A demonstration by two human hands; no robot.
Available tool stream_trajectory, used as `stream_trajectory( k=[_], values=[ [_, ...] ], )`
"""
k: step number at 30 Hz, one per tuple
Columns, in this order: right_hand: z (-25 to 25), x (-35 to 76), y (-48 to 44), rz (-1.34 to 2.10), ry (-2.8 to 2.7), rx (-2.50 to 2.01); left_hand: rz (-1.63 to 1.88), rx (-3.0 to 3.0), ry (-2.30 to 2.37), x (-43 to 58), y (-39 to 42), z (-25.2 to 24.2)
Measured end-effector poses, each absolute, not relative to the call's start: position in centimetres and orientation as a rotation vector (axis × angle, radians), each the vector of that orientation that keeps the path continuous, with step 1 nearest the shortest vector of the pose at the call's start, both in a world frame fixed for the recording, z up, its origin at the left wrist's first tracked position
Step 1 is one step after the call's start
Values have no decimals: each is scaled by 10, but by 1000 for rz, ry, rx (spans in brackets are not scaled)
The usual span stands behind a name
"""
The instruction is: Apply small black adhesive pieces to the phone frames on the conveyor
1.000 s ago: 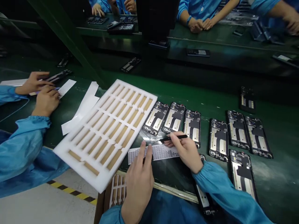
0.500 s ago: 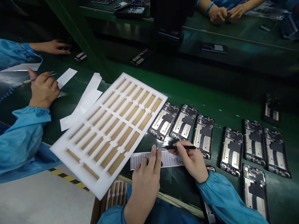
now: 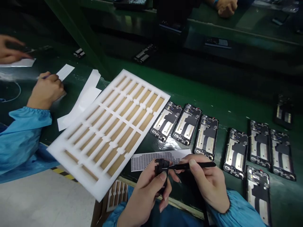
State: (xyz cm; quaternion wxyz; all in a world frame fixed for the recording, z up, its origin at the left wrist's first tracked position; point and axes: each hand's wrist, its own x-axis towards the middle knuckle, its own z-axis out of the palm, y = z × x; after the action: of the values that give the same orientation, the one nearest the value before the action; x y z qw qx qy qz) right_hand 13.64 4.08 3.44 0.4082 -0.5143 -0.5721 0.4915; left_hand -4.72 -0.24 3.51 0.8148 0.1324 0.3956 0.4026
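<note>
My left hand point(image 3: 145, 192) is closed around a small black plastic part point(image 3: 163, 164), raised just in front of the table edge. Between the fingers of my right hand point(image 3: 209, 184) are black tweezers point(image 3: 204, 165), whose tip meets the part or lies right beside it. Behind both hands a white sheet with rows of small black dots point(image 3: 148, 160) lies on the green table, partly covered by my fingers. Several opened phones point(image 3: 186, 124) with dark boards and silvery plates lie face up beyond and to the right.
A white slotted foam tray point(image 3: 120, 118) fills the middle left. Beside it lie white paper strips point(image 3: 82, 101) and a co-worker's hand point(image 3: 47, 90). More phones point(image 3: 145, 54) sit on the dark strip behind. Another person's hand point(image 3: 226, 7) shows at the top.
My left hand has come off the dotted sheet and now holds the black part up nearer to me. The tweezers moved right and down with my right hand. A co-worker's far hand moved left.
</note>
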Motion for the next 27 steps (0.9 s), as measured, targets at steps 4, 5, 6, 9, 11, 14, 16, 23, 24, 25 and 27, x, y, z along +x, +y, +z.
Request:
stream_trajectory(
  k=[4,5,6,9,11,14,16,23,24,25,27],
  values=[
    [38,137,44,1263,-1468,-1253,848,246,764,-45,0,38],
    [38,138,44,1262,-1476,-1248,855,243,763,-44,0,39],
    [38,139,44,1261,-1483,-1244,860,241,767,-43,0,39],
    [38,143,41,1253,-1501,-1238,873,242,783,-41,-2,40],
    [37,144,40,1247,-1515,-1238,861,255,794,-41,-2,40],
    [35,146,38,1244,-1533,-1242,829,295,806,-43,-2,42],
    [34,147,38,1242,-1542,-1241,802,317,831,-45,-2,44],
    [37,151,39,1226,-1606,-1235,804,298,856,-43,-3,42],
    [37,154,39,1225,-1593,-1252,806,320,879,-42,-4,42],
    [36,156,40,1217,-1562,-1278,795,364,937,-43,-6,43],
    [35,161,45,1170,-1460,-1350,757,515,1186,-46,-13,45]
  ],
)
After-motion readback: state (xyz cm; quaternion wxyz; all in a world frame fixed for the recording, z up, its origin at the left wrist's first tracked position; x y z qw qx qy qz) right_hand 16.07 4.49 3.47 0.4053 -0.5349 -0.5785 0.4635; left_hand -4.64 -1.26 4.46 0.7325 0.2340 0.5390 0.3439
